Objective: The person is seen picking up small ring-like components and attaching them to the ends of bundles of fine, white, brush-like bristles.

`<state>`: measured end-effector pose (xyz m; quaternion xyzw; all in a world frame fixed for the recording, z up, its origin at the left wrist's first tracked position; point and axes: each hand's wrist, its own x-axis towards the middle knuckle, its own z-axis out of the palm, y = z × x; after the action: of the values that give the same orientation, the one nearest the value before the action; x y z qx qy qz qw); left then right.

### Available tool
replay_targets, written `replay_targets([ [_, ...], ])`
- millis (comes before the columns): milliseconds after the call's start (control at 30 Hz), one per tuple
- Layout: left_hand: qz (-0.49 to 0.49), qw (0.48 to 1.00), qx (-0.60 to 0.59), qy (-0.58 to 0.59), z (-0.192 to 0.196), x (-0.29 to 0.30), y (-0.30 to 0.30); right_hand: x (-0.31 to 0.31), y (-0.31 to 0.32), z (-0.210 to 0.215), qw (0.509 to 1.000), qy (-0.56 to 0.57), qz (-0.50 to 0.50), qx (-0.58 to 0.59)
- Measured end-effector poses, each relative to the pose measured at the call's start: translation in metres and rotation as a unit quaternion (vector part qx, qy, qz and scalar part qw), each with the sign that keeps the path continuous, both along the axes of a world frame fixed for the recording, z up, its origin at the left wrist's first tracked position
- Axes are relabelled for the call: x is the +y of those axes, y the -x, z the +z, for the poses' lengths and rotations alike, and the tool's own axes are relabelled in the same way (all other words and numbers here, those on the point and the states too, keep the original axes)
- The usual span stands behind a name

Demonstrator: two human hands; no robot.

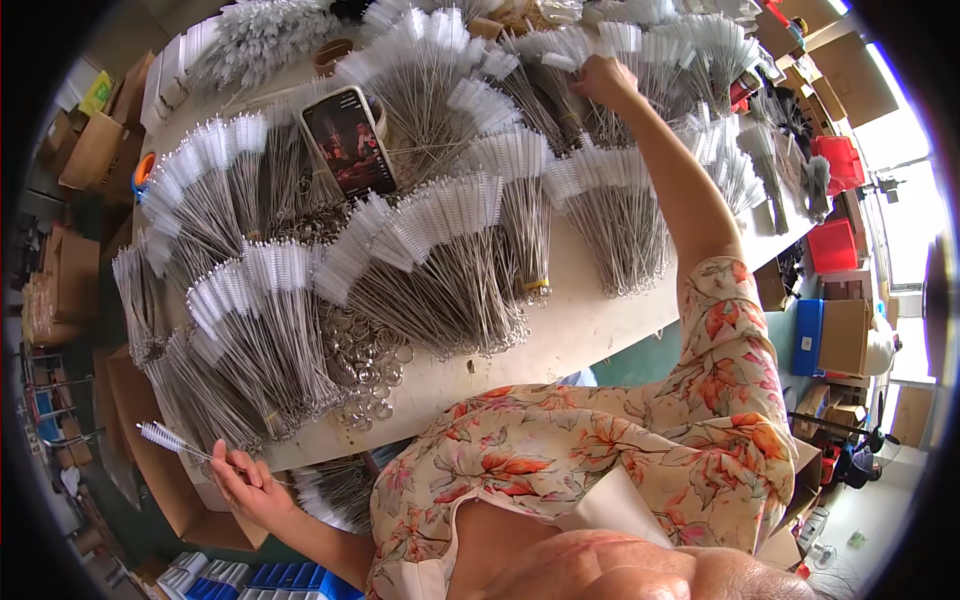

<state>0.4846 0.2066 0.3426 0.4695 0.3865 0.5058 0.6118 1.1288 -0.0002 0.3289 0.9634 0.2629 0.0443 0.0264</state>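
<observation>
Near uncountable brushes (470, 205) are two hands (245, 487), one phone (349, 143).

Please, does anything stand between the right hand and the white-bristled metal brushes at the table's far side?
Nothing visible does: the right hand is at those white-bristled metal brushes, though finger contact is unclear. A nearer brush bundle lies left of the forearm, not in between.

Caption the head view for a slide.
Left hand holds a white-bristled wire brush; right hand reaches among similar brushes on a cream tabletop.
</observation>
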Motion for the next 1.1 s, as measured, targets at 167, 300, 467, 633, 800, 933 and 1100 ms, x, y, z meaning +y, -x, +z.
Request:
replay_targets([
  [167, 0.009, 1.000, 0.022, -0.006, -0.005, -0.009, 0.007, -0.021, -0.026, 0.019, 0.956, -0.283, -0.053, -0.053],
  [300, 0.012, 1.000, 0.013, -0.003, -0.003, -0.017, 0.005, -0.003, -0.047, 0.009, 0.899, -0.352, 0.254, -0.058],
  [467, -0.001, 1.000, 0.008, 0.028, -0.009, -0.025, 0.001, 0.052, 0.006, -0.008, 0.977, -0.198, 0.037, 0.068],
  [633, 0.001, 0.998, -0.001, 0.059, -0.013, -0.028, 0.012, 0.058, -0.001, -0.029, 0.949, -0.263, 0.059, 0.162],
  [800, -0.005, 0.998, -0.041, 0.039, -0.020, -0.031, 0.002, 0.032, -0.003, 0.016, 0.957, -0.261, 0.084, -0.098],
  [933, -0.110, 0.991, 0.007, -0.081, -0.001, -0.042, -0.040, 0.024, 0.114, 0.098, 0.840, -0.516, 0.134, 0.105],
  [1100, -0.237, 0.948, -0.025, -0.210, 0.017, -0.070, -0.105, 0.036, 0.291, 0.087, 0.583, -0.512, 0.445, 0.447],
])
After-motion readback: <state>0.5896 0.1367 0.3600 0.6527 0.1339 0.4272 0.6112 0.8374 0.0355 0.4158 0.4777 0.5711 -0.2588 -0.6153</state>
